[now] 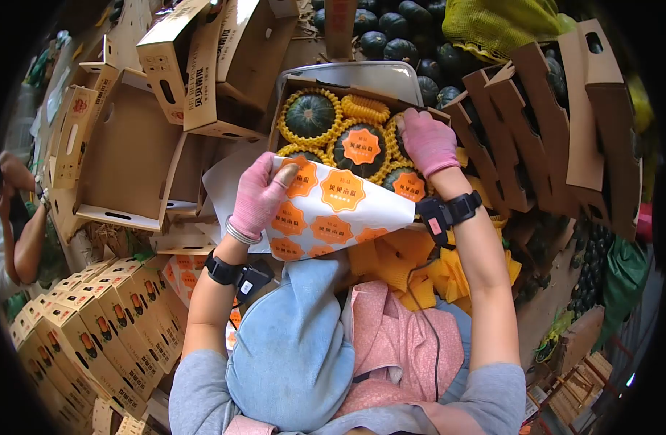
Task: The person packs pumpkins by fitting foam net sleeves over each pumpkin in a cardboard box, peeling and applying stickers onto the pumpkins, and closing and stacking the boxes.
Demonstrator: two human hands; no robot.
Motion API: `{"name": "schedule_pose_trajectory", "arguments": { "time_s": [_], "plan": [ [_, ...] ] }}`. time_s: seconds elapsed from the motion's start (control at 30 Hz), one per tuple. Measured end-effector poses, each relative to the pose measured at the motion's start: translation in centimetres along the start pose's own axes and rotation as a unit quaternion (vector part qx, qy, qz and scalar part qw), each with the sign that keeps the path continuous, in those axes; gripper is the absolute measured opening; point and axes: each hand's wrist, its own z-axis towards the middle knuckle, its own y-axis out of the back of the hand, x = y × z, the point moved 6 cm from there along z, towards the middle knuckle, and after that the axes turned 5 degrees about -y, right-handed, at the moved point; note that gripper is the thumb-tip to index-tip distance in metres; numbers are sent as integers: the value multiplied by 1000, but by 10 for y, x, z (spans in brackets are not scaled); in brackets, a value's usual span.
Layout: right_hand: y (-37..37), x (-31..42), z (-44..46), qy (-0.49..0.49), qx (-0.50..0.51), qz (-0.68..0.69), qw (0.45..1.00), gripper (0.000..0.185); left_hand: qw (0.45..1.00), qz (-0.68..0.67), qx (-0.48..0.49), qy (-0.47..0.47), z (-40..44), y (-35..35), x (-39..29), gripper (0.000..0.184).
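In a pink glove, my left hand [257, 194] pinches the edge of a white sheet of orange stickers [326, 217], which lies across the near side of an open cardboard box [279, 134]. Dark green pumpkins [310, 116] in yellow foam nets fill the box. Two of them bear orange labels, one on the middle pumpkin [360, 147] and one on the lower right pumpkin [408, 184]. My right hand [427, 141], also gloved in pink, rests at the box's right side on a netted pumpkin, its fingertips partly hidden; whether it grips the pumpkin is unclear.
Empty cardboard boxes [130, 148] stand at the left, above stacked printed cartons [108, 326]. More cartons [525, 123] lean at the right. Loose pumpkins [400, 51] and a yellow-green net bag [492, 27] lie behind. Yellow foam nets [449, 272] lie near my lap. Another person's arm [30, 243] shows at far left.
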Motion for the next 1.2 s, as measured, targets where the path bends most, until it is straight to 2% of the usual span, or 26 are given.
{"name": "schedule_pose_trajectory", "arguments": {
  "time_s": [0.07,0.1,0.13,0.17,0.2,0.27,0.3,0.37,0.47,0.6,0.63,0.73,0.8,0.83,0.87,0.9,0.93,1.0,1.03,1.07,1.1,1.2],
  "plan": [
    [25,5,-14,-21,36,63,997,32,998,29,-26,-55,-1,2,-2,15],
    [39,11,-26,14,32,138,990,39,997,39,-28,-65,0,3,-5,15],
    [43,19,-38,73,70,264,959,49,996,48,-29,-70,-2,4,-9,15],
    [47,33,-55,109,141,327,928,57,995,57,-27,-74,-5,3,-13,15],
    [51,47,-70,178,154,349,907,56,994,60,-30,-84,-7,2,-17,15],
    [55,62,-85,194,198,363,890,40,991,68,-32,-115,-7,3,-28,15],
    [58,63,-87,175,156,400,886,34,995,42,-19,-84,-7,4,-24,16],
    [59,62,-92,141,77,468,869,24,996,18,-27,-86,-7,7,-18,17],
    [74,70,-105,264,-113,340,895,21,995,-42,-32,-80,-7,10,-2,19],
    [74,83,-111,365,-251,264,857,22,993,-102,-41,-47,-14,11,7,19],
    [68,86,-109,369,-227,250,866,18,991,-126,-39,-20,-18,11,7,23],
    [53,97,-101,355,-155,372,843,17,993,-94,-66,1,-27,23,29,22],
    [63,105,-98,393,21,537,746,13,995,57,-83,28,-35,37,31,21],
    [56,106,-96,376,127,681,616,11,987,124,-86,50,-40,45,31,21],
    [48,107,-93,341,226,790,456,9,975,190,-89,72,-44,52,30,20],
    [43,106,-82,340,286,786,430,11,975,192,-76,86,-50,55,28,10],
    [25,99,-70,175,290,766,546,21,965,255,-54,-33,-51,54,17,8],
    [11,106,-49,70,211,648,728,29,891,365,-4,-270,-60,44,-5,10],
    [3,110,-45,84,192,611,763,30,874,388,5,-292,-63,37,-14,19],
    [-5,116,-43,98,173,572,795,31,838,435,27,-329,-64,31,-17,21],
    [-11,120,-41,94,146,519,837,27,834,431,39,-341,-62,25,-18,18],
    [-17,127,-40,82,158,497,849,26,822,440,83,-352,-58,5,-8,16]
  ]
}}
